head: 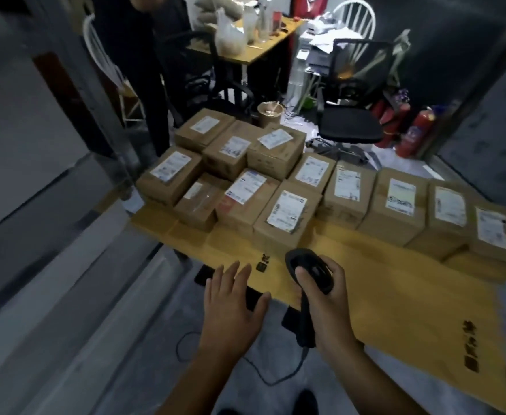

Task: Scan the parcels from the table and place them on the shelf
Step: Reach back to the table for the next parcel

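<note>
Many parcels (287, 214) crowd table (395, 295), scanner (311, 271) at the ready

Brown cardboard boxes with white labels sit packed together along the table's far side. The person's right hand (326, 307) grips the black handheld scanner above the near edge, thumb on top. Beside it the left hand (233, 301) is palm down, fingers straight and spread, holding nothing. Beyond stand a black office chair (350, 124) and red fire extinguishers (416, 133).
</note>
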### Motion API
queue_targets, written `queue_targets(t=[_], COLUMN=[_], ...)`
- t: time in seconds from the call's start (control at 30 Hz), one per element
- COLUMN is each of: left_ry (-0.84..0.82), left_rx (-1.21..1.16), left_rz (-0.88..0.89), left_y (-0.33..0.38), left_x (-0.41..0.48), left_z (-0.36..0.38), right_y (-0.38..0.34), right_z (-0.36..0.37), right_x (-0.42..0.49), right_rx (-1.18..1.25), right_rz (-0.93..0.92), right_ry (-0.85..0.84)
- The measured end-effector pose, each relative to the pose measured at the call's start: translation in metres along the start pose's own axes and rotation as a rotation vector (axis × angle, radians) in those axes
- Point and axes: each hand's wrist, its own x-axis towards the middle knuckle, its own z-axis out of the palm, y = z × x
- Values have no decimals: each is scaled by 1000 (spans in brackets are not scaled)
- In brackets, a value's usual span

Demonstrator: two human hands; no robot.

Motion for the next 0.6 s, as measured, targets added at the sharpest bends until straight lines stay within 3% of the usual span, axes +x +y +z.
queue_targets(t=[0.3, 0.43, 0.6], left_ry=[-52, -74, -45], left_rx=[66, 65, 85], left_rz=[20, -24, 48], left_y=[53, 66, 70], left_x=[37, 44, 84], left_z=[42, 55, 48], right_y=[14, 21, 20], right_z=[-79, -94, -100], right_x=[30, 47, 63], right_rx=[85, 113, 119], right_rz=[72, 108, 142], right_ry=[17, -6, 5])
